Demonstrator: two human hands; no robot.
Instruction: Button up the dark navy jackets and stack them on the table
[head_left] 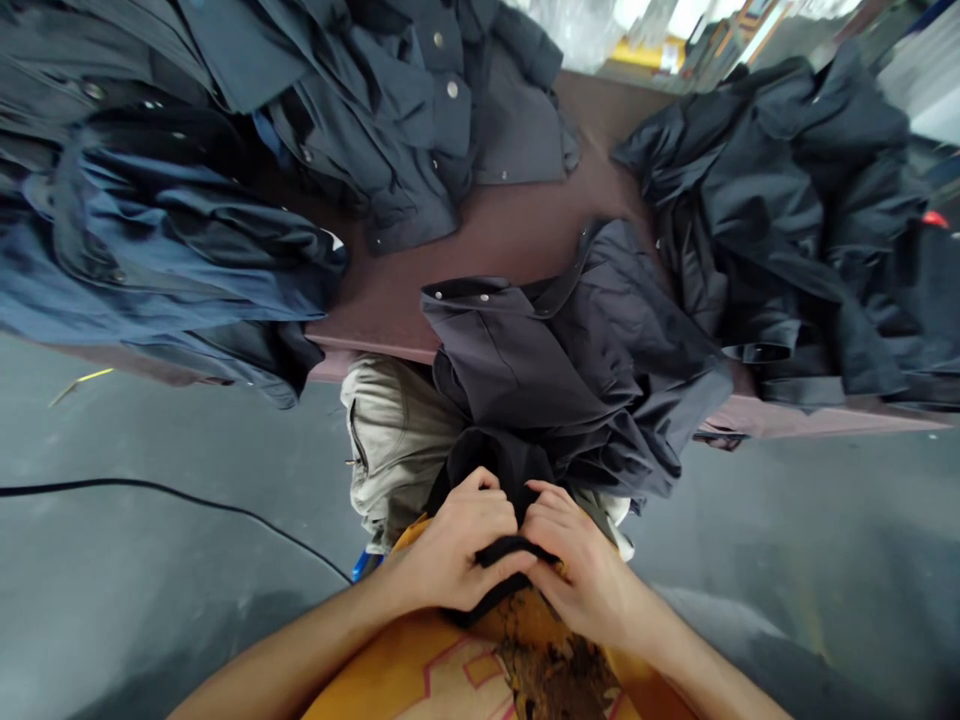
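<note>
Both hands are close together at my lap, near the front of my orange shirt (405,660). My left hand (472,540) grips a black part of a dark garment (525,370), its thumb laid along the near fold. From the other side my right hand (574,560) pinches the same black cloth, the two thumbs almost meeting. The rest of that garment runs up over the table edge in front of me, with metal snaps on an edge at its far end. What lies inside the fold between my fingers is hidden.
Dark garments with snaps (397,120) are heaped on the brown table (517,220), and blue-black ones (172,230) lie at left. Another dark pile (810,220) covers the right. Light trousers (397,430) show at my legs. A black cable (172,490) crosses the floor.
</note>
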